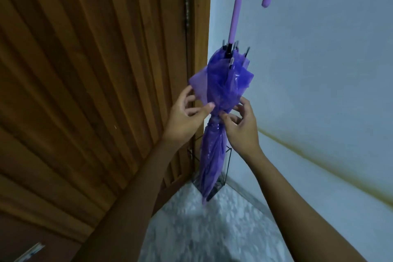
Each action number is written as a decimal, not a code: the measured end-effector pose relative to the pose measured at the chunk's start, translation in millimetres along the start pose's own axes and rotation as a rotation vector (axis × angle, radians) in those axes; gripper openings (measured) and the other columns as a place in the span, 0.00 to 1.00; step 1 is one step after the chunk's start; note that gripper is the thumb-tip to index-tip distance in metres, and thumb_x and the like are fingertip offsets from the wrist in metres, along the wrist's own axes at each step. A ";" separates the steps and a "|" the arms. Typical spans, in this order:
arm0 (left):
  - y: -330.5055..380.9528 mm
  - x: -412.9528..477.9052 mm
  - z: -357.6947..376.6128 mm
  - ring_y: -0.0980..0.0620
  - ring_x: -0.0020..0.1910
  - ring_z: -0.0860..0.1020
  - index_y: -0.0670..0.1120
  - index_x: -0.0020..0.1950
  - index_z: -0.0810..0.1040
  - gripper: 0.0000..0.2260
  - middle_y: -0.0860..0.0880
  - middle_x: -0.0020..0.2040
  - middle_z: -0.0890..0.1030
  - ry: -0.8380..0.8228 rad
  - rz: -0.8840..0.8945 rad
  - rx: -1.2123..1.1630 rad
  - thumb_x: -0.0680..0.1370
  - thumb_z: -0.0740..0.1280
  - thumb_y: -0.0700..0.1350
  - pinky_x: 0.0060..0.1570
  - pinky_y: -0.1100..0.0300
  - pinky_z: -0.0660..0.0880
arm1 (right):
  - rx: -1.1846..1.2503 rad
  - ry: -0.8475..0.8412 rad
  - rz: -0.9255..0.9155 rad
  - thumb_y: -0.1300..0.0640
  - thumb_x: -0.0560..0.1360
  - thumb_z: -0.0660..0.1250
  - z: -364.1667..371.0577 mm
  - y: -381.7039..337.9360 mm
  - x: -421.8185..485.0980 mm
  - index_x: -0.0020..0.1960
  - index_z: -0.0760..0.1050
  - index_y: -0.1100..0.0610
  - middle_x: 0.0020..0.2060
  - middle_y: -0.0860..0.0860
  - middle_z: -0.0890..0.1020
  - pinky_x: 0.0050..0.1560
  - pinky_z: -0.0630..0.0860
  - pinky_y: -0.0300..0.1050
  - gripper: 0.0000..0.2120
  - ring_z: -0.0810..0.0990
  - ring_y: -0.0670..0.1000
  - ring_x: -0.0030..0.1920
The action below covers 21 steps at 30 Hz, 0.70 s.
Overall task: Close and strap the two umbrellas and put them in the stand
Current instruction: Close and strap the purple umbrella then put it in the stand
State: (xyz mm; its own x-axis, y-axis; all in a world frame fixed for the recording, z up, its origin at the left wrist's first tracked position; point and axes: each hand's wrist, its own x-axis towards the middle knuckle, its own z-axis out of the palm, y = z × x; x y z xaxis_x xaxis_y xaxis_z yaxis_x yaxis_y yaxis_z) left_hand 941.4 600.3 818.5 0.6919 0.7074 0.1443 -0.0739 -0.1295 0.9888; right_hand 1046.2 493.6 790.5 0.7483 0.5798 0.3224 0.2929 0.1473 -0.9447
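Purple umbrella [214, 134] shut, tip in stand [221, 178]. My left hand [187, 112] and right hand [240, 121] pinch strap [215, 122] at middle. Strap not snapped yet. No second umbrella in sight.

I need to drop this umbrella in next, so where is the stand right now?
In the head view the black wire stand sits on the floor in the corner between the wooden door and the wall, just behind the purple umbrella.
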 end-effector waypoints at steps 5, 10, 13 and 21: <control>-27.6 76.3 21.1 0.56 0.51 0.84 0.50 0.76 0.61 0.33 0.56 0.55 0.79 -0.053 -0.051 -0.026 0.75 0.73 0.41 0.48 0.61 0.81 | 0.004 0.002 -0.019 0.65 0.78 0.66 2.1 60.6 71.4 0.66 0.68 0.53 0.58 0.51 0.78 0.51 0.82 0.43 0.19 0.84 0.49 0.54; -77.9 158.7 33.8 0.54 0.53 0.83 0.49 0.76 0.57 0.40 0.53 0.58 0.79 -0.056 -0.040 0.032 0.71 0.75 0.35 0.54 0.55 0.81 | -0.071 -0.062 -0.049 0.68 0.77 0.67 9.0 146.1 152.6 0.66 0.66 0.54 0.60 0.49 0.77 0.54 0.81 0.46 0.22 0.82 0.53 0.57; -115.2 204.6 40.3 0.60 0.54 0.81 0.52 0.77 0.55 0.45 0.61 0.58 0.75 -0.024 -0.080 0.024 0.68 0.78 0.37 0.54 0.56 0.80 | -0.126 -0.137 -0.073 0.69 0.78 0.65 18.5 200.1 188.9 0.67 0.64 0.55 0.59 0.41 0.74 0.54 0.81 0.45 0.22 0.81 0.49 0.55; -283.4 263.2 68.6 0.50 0.68 0.74 0.51 0.76 0.61 0.37 0.48 0.72 0.71 0.076 -0.142 0.092 0.72 0.75 0.39 0.63 0.49 0.76 | -0.295 -0.233 0.025 0.61 0.77 0.70 24.0 361.5 214.0 0.69 0.67 0.60 0.61 0.48 0.78 0.59 0.79 0.49 0.23 0.81 0.50 0.58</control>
State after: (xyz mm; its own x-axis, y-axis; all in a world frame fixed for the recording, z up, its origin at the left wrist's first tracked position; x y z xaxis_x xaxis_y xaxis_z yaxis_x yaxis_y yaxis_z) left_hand 1193.8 775.5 573.7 0.6341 0.7732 0.0093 0.0889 -0.0849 0.9924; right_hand 1298.0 690.2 516.6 0.6117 0.7521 0.2453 0.4606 -0.0865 -0.8834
